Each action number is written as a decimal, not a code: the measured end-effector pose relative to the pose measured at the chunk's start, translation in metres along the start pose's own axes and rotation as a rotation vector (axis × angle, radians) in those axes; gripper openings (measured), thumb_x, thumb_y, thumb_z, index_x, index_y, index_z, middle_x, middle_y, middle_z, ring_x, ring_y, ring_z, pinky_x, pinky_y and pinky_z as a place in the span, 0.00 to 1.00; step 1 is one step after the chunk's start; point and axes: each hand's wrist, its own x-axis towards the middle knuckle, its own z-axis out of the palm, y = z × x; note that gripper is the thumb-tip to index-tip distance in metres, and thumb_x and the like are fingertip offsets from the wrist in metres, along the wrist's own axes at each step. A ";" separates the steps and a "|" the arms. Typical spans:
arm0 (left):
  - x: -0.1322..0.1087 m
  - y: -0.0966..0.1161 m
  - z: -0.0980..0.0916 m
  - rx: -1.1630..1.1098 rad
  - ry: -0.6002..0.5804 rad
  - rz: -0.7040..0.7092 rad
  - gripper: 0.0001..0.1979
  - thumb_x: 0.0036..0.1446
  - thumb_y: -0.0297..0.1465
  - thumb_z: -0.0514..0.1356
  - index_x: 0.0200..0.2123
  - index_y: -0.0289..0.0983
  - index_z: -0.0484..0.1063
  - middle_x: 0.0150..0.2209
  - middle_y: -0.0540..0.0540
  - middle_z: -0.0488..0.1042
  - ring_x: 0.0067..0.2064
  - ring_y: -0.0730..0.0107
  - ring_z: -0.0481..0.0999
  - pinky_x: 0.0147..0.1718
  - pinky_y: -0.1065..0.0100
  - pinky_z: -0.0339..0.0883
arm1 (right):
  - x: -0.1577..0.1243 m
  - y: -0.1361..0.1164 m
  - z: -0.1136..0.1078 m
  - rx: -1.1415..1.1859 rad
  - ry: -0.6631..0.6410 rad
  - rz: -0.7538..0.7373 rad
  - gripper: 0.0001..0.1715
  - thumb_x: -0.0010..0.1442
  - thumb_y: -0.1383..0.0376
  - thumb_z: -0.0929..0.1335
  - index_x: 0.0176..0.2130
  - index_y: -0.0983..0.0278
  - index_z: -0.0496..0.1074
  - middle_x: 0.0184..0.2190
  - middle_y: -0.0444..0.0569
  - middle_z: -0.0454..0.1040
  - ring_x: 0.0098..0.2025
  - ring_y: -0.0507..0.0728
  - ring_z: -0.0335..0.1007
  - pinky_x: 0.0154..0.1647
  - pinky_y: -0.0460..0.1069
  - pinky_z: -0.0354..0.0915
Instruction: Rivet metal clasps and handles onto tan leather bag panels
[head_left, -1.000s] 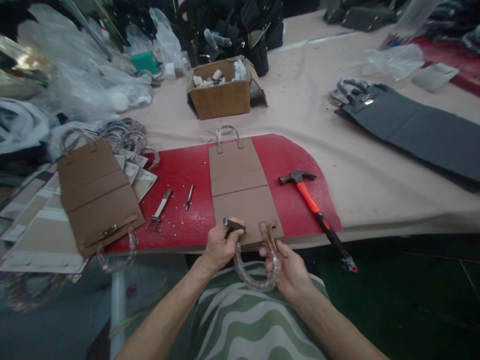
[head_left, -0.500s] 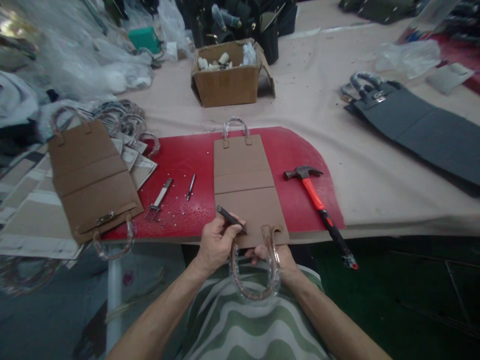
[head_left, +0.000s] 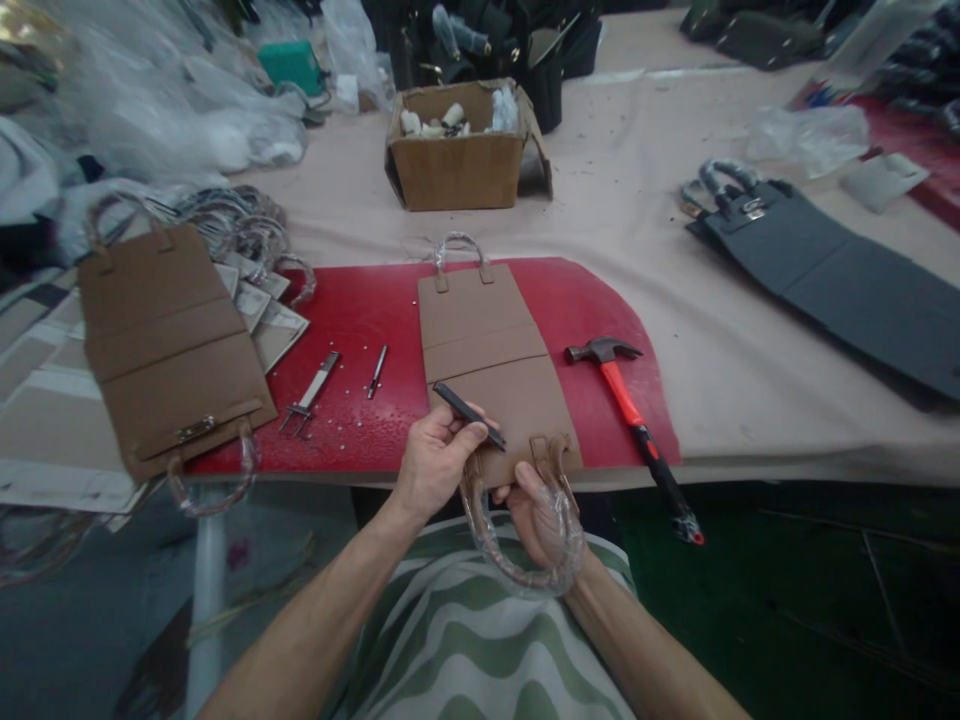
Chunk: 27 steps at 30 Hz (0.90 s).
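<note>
My left hand [head_left: 433, 460] is closed around a dark, bar-shaped hand tool [head_left: 466, 412], whose lower end is over the near part of a brown bag panel [head_left: 480, 345]. My right hand [head_left: 534, 512] pinches the panel's near edge, thumb on top and fingers beneath. A plastic-wrapped handle [head_left: 517, 578] loops from that edge toward my body, in front of part of the right hand. One end of this handle stands raised beside a brown tab at the right. At the panel's far end sits a second wrapped handle [head_left: 459, 240].
A red mat [head_left: 360, 300] lies under the panel. On it are a pronged tool [head_left: 315, 388], a slim metal rod [head_left: 377, 371] and a claw hammer [head_left: 621, 390] overhanging the table edge. Another brown panel [head_left: 172, 335] is at left, a cardboard box [head_left: 456, 170] behind, grey panels [head_left: 840, 260] at right.
My right hand has come up from below the panel's edge, its thumb now on top. The near handle has shifted right and its right end has lifted. The tool remains in my left hand.
</note>
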 end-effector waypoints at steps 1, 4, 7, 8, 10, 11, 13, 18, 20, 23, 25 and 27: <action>-0.001 0.001 0.000 -0.009 0.005 -0.011 0.17 0.54 0.38 0.68 0.40 0.33 0.71 0.36 0.42 0.81 0.37 0.67 0.80 0.41 0.68 0.76 | 0.000 0.000 0.001 -0.008 -0.003 -0.005 0.15 0.55 0.55 0.76 0.33 0.60 0.72 0.29 0.45 0.69 0.27 0.55 0.64 0.31 0.49 0.68; -0.004 0.002 -0.001 -0.028 0.014 -0.020 0.18 0.53 0.39 0.69 0.40 0.33 0.71 0.36 0.41 0.81 0.38 0.66 0.81 0.41 0.67 0.77 | 0.000 0.001 0.002 -0.009 -0.015 -0.013 0.15 0.54 0.55 0.77 0.32 0.60 0.72 0.30 0.46 0.69 0.29 0.56 0.64 0.30 0.50 0.67; -0.006 0.002 -0.001 -0.007 0.014 0.012 0.17 0.53 0.38 0.69 0.39 0.33 0.72 0.36 0.42 0.81 0.38 0.67 0.81 0.42 0.69 0.77 | 0.000 0.004 0.000 0.014 -0.004 -0.013 0.14 0.54 0.57 0.77 0.34 0.59 0.73 0.33 0.46 0.70 0.29 0.55 0.63 0.29 0.48 0.67; -0.007 0.002 -0.001 0.005 0.011 0.022 0.16 0.53 0.37 0.69 0.39 0.33 0.72 0.36 0.42 0.81 0.38 0.68 0.81 0.42 0.69 0.77 | 0.000 0.005 -0.001 0.021 -0.004 -0.011 0.13 0.54 0.57 0.77 0.34 0.59 0.73 0.33 0.46 0.70 0.29 0.54 0.63 0.29 0.48 0.67; -0.008 0.002 0.000 0.025 0.010 0.036 0.15 0.53 0.36 0.68 0.39 0.32 0.73 0.36 0.42 0.82 0.38 0.67 0.81 0.42 0.69 0.77 | 0.001 0.006 -0.002 0.039 -0.006 -0.014 0.12 0.55 0.59 0.76 0.36 0.59 0.73 0.34 0.45 0.70 0.30 0.55 0.64 0.28 0.48 0.67; -0.009 0.001 0.000 0.034 0.013 0.041 0.14 0.53 0.36 0.68 0.39 0.32 0.73 0.36 0.42 0.82 0.37 0.67 0.81 0.41 0.69 0.77 | 0.001 0.007 -0.003 0.044 -0.007 -0.017 0.12 0.55 0.59 0.76 0.38 0.58 0.73 0.35 0.45 0.70 0.31 0.55 0.65 0.28 0.48 0.67; -0.010 0.001 0.000 0.053 0.023 0.056 0.13 0.54 0.35 0.68 0.38 0.33 0.74 0.36 0.43 0.82 0.37 0.67 0.82 0.40 0.69 0.78 | 0.001 0.007 -0.003 0.030 -0.012 -0.021 0.14 0.55 0.59 0.75 0.41 0.58 0.73 0.38 0.46 0.71 0.33 0.57 0.67 0.28 0.48 0.67; -0.011 0.000 0.000 0.104 0.020 0.072 0.12 0.55 0.34 0.66 0.39 0.33 0.74 0.37 0.43 0.82 0.38 0.66 0.82 0.40 0.69 0.78 | 0.001 0.007 -0.001 -0.094 -0.022 0.007 0.15 0.55 0.54 0.73 0.39 0.59 0.72 0.39 0.48 0.72 0.36 0.59 0.69 0.28 0.49 0.67; -0.011 -0.001 -0.001 0.126 0.026 0.077 0.11 0.56 0.34 0.66 0.39 0.33 0.74 0.37 0.43 0.82 0.39 0.66 0.82 0.41 0.69 0.78 | 0.001 0.006 0.000 -0.094 -0.023 0.001 0.15 0.55 0.54 0.73 0.38 0.59 0.72 0.38 0.47 0.72 0.35 0.59 0.69 0.27 0.48 0.67; -0.012 -0.004 -0.003 0.179 0.028 0.107 0.10 0.57 0.34 0.65 0.40 0.34 0.74 0.37 0.44 0.81 0.39 0.66 0.82 0.41 0.69 0.78 | -0.001 0.004 0.002 -0.095 -0.040 -0.023 0.13 0.56 0.55 0.73 0.39 0.59 0.73 0.37 0.47 0.73 0.33 0.58 0.69 0.27 0.49 0.66; -0.011 -0.006 -0.004 0.228 0.029 0.125 0.10 0.57 0.33 0.64 0.40 0.34 0.73 0.37 0.44 0.82 0.39 0.65 0.82 0.40 0.69 0.78 | -0.001 0.001 0.001 -0.116 -0.058 -0.038 0.12 0.58 0.57 0.73 0.41 0.59 0.73 0.34 0.47 0.73 0.29 0.57 0.68 0.29 0.49 0.66; -0.011 -0.006 -0.004 0.261 0.036 0.130 0.10 0.57 0.34 0.64 0.40 0.34 0.73 0.37 0.43 0.82 0.38 0.64 0.82 0.40 0.68 0.78 | -0.001 0.000 -0.001 -0.149 -0.078 -0.053 0.10 0.59 0.58 0.72 0.39 0.60 0.73 0.28 0.45 0.72 0.27 0.56 0.66 0.30 0.49 0.65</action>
